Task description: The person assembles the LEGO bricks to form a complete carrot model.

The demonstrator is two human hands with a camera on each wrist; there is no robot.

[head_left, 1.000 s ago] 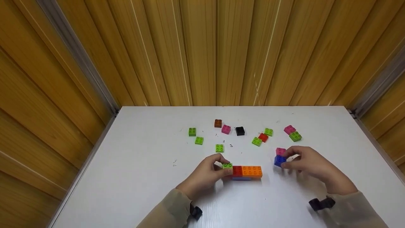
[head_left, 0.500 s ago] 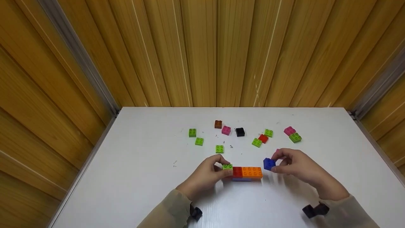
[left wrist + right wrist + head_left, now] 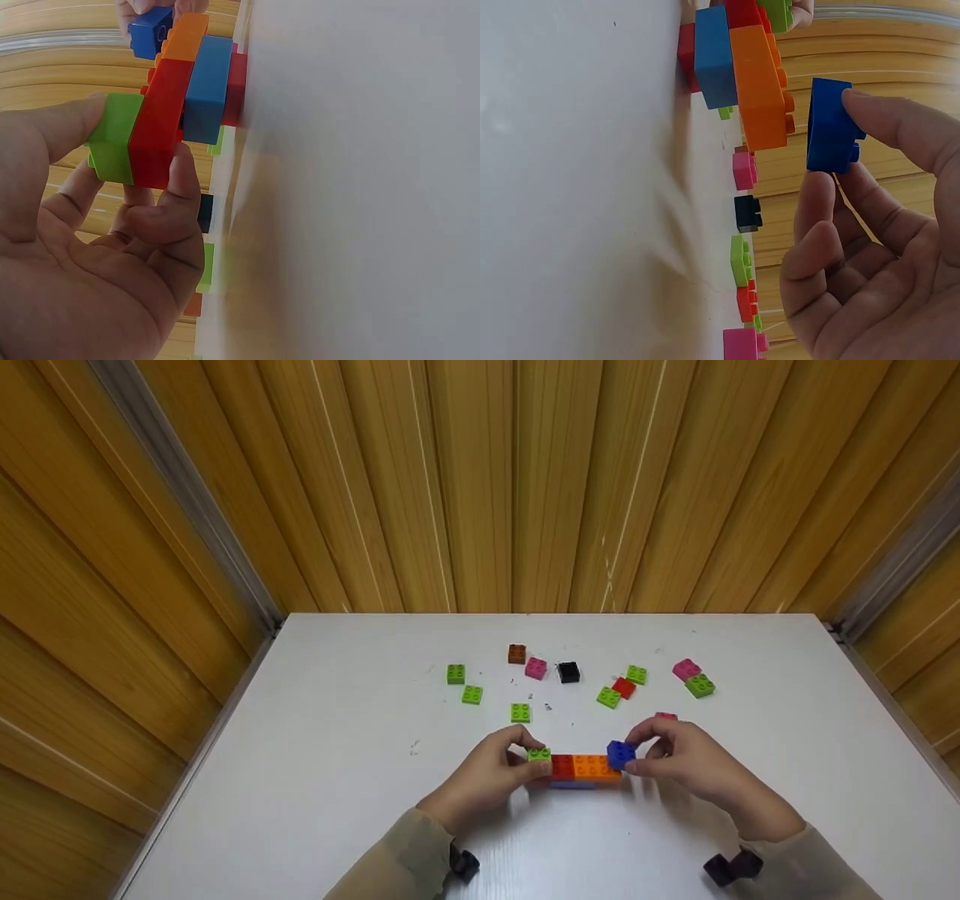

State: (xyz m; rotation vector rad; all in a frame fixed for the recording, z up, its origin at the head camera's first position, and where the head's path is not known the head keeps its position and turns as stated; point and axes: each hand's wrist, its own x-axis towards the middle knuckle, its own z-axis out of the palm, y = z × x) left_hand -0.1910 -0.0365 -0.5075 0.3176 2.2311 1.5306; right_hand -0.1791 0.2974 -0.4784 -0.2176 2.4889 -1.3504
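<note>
A stack of toy building bricks stands low in the middle of the table. Its upper layer is a red brick [image 3: 161,120] beside an orange brick [image 3: 757,86], over a light blue brick [image 3: 208,90] and a lower red brick [image 3: 235,90]. On the left end sits a green brick [image 3: 116,139], pinched by my left hand [image 3: 491,776], with a finger reaching under the red brick. My right hand [image 3: 697,769] pinches a dark blue brick [image 3: 831,126] by its sides. In the right wrist view a gap shows between this brick and the orange studs.
Behind the stack lie loose bricks: a brown one [image 3: 517,653], a black one [image 3: 568,672], a pink one [image 3: 535,668] and several green ones. A pink brick [image 3: 666,717] lies just beyond my right hand. Corrugated panels [image 3: 480,487] rise along the table's back edge.
My right hand has brought the dark blue brick leftward from beside the pink brick to over the orange brick's right end. My left hand keeps its hold in place.
</note>
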